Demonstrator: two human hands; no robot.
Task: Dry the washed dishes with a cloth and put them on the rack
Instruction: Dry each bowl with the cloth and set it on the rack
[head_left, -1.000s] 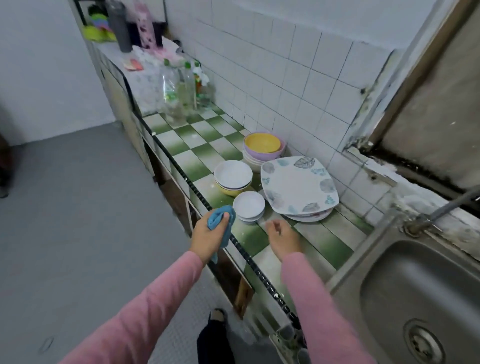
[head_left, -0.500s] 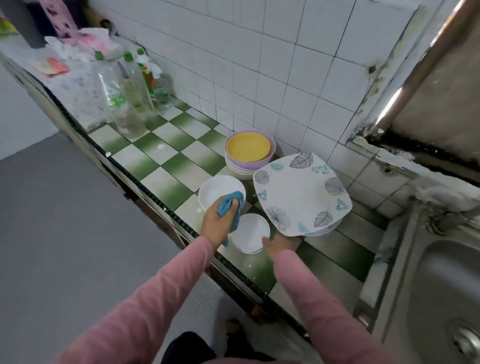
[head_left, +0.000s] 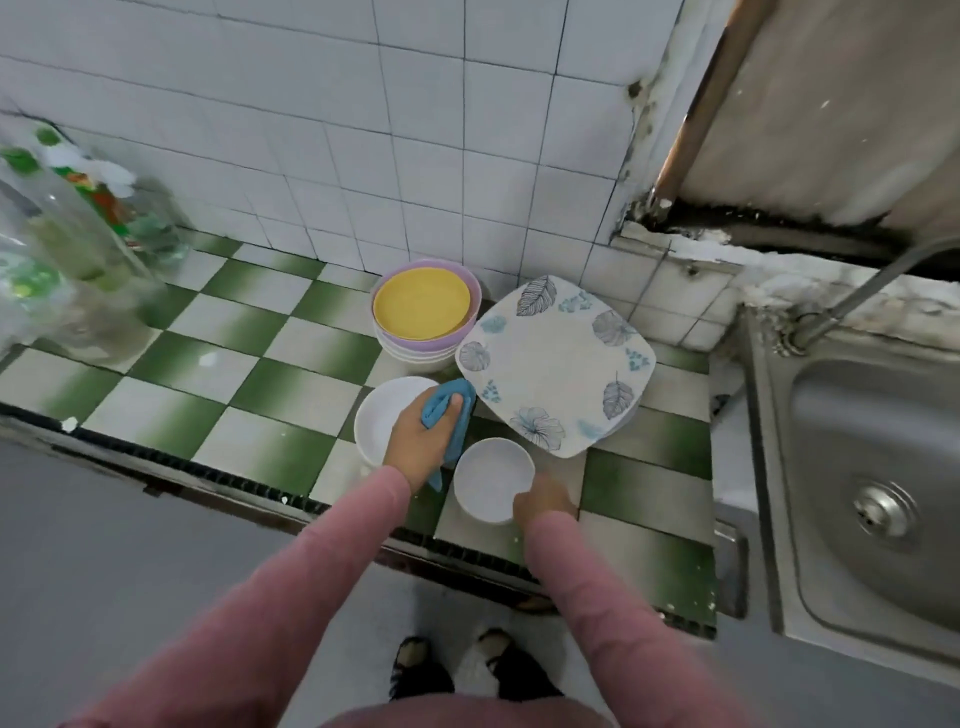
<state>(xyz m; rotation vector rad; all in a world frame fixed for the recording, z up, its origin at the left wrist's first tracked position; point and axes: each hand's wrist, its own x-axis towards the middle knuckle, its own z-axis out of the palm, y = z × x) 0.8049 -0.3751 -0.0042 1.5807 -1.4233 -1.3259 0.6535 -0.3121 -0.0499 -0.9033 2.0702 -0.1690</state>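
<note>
No readable text; bottle labels (head_left: 98, 197) at left too blurred.

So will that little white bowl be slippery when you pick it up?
Maybe. The small white bowl looks smooth and glossy, so it could be slippery if it is wet. It looks stiff, low and wide, so tipping seems unlikely.
</note>
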